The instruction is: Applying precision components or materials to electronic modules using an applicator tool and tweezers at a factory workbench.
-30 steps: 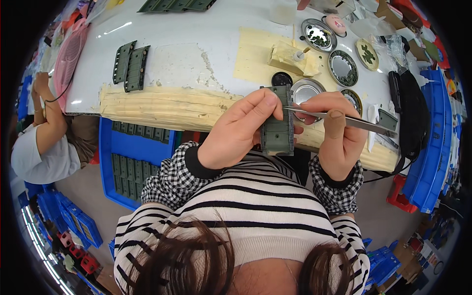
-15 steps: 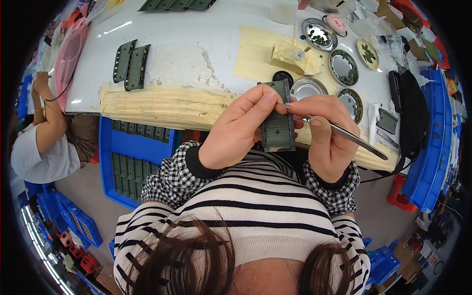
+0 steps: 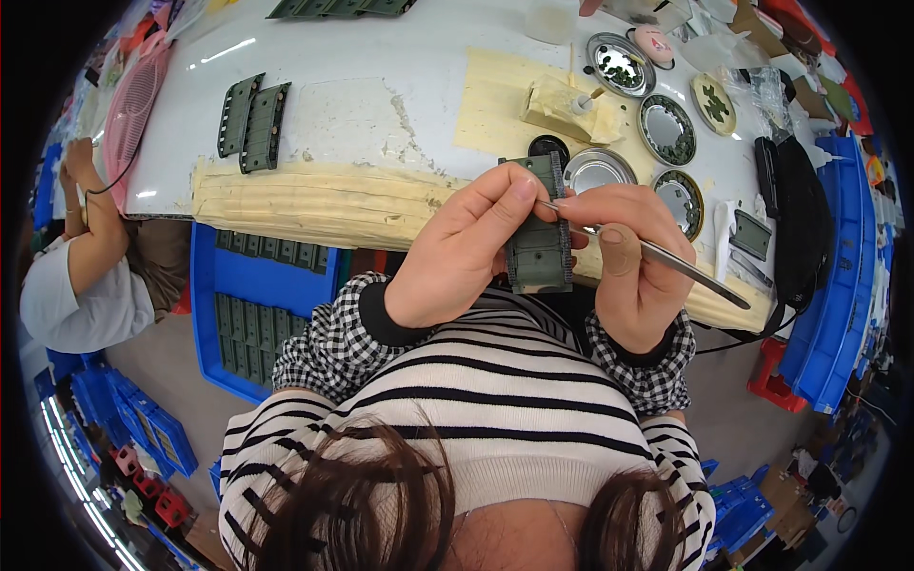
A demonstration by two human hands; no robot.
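My left hand point(image 3: 457, 243) is closed round the left edge of a dark green moulded plastic panel point(image 3: 541, 257), which stands nearly upright in front of my chest. Its thumb and forefinger meet at the panel's upper part. In my right hand point(image 3: 640, 252) is a pair of metal tweezers point(image 3: 695, 273), handle end slanting down to the right. The tips reach the panel beside my left thumb; whether they pinch a small part there is too small to tell. Right-hand fingertips lie close to the panel's right edge.
Two similar green panels point(image 3: 252, 126) lie on the white table at left. Round metal dishes point(image 3: 666, 131) with small green parts stand at right, near a tape-wrapped block point(image 3: 562, 111). Below the padded edge, a blue crate point(image 3: 208, 314) holds several panels. A co-worker point(image 3: 81, 276) sits at far left.
Almost nothing differs. Both hands, the panel and the tweezers keep the same place, while the view has shifted very slightly.
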